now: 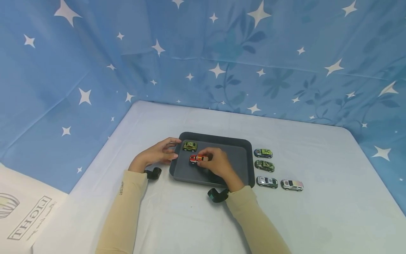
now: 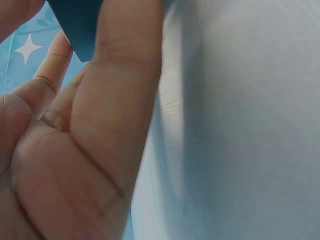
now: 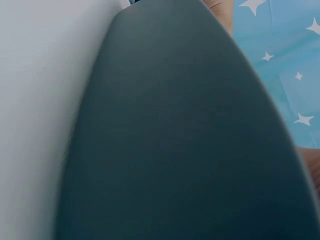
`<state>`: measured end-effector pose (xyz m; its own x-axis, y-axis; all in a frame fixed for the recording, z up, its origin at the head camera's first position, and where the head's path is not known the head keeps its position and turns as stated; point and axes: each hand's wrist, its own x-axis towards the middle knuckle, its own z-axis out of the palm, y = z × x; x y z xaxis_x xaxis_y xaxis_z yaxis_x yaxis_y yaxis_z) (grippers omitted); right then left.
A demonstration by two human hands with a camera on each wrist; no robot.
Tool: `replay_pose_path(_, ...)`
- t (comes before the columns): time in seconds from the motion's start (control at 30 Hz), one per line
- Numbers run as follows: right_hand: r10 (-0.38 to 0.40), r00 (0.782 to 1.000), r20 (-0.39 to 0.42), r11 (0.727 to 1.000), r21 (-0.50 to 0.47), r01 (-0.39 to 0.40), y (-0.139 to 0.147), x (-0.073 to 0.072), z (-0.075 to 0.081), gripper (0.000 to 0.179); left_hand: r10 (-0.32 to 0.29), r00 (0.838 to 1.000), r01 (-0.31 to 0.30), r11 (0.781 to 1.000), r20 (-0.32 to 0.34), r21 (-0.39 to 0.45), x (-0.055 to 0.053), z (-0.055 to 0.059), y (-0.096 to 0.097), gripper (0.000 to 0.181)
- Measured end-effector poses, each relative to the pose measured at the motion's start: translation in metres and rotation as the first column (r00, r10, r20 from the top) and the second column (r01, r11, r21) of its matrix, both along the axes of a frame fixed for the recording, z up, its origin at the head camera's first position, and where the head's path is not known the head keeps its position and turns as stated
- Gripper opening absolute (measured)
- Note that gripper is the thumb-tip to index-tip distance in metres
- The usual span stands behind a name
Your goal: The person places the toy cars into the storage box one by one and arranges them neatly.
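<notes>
A dark grey tray (image 1: 239,155) lies on the white-covered table. My right hand (image 1: 219,164) reaches over its front rim and pinches a red toy car (image 1: 194,158) low over the tray floor, in the left half. Just behind that car, a green toy car (image 1: 190,146) sits near the tray's back left corner. At the left rim, my left hand (image 1: 158,151) has its fingers and thumb loosely extended against the tray edge. The left wrist view shows this palm beside a tray corner (image 2: 80,30). In the right wrist view the tray's outer wall (image 3: 175,125) hides the right fingers and the car.
Right of the tray stand a blue-green toy car (image 1: 263,153), a camouflage toy car (image 1: 264,165), a silver toy car (image 1: 267,182) and a white patterned toy car (image 1: 292,185). A printed sheet (image 1: 28,211) is at the lower left. Blue star-patterned cloth (image 1: 190,91) hangs behind.
</notes>
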<state>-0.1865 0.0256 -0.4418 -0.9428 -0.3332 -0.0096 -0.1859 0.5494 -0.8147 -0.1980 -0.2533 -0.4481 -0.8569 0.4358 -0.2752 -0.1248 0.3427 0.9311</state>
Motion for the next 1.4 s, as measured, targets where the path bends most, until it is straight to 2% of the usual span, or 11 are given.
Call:
replay_pose_path(0.27,0.009,1.000,-0.014,1.000,0.018,-0.008,-0.012,-0.001,-0.001,0.026,0.002,1.000,-0.002,1.000,0.010,0.014,0.000,0.000,0.000,0.068)
replay_pose_path(0.6,-0.037,0.998,-0.050,0.997,0.065,0.040,-0.024,-0.003,-0.003,0.026,-0.007,1.000,0.006,0.999,0.011,0.032,0.000,0.004,0.000,0.067)
replay_pose_path(0.83,-0.036,0.993,-0.108,0.994,0.102,0.047,-0.034,-0.002,-0.001,0.027,-0.008,1.000,0.008,0.999,0.016,0.040,0.000,0.004,-0.001,0.068)
replay_pose_path(1.4,-0.042,0.993,-0.111,0.980,0.188,0.062,-0.051,-0.003,-0.005,0.029,-0.013,1.000,0.012,0.999,0.019,0.053,0.000,0.003,-0.003,0.070)
